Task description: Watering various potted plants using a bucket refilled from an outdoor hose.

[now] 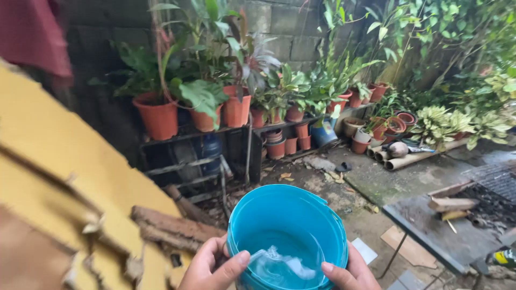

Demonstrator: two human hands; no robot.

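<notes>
Soft, even daylight is filling the yard, with no hard shadows lying anywhere. The block wall [107,32] at the upper left is staying dim, and the shelves [188,161] beneath the potted plants are sinking into dark shade. Water in the blue bucket [287,236] is catching a pale glint. The yellow panel [59,161] along the left edge is smearing out of focus, and a red cloth [32,32] in the top-left corner is blurring too.

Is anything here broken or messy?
Yes. The yellow board on the left has a torn, splintered edge beside rough broken wood. Dead leaves lie scattered on the ground below the plant shelf. The blue bucket, held by the left hand and right hand, looks fine.
</notes>
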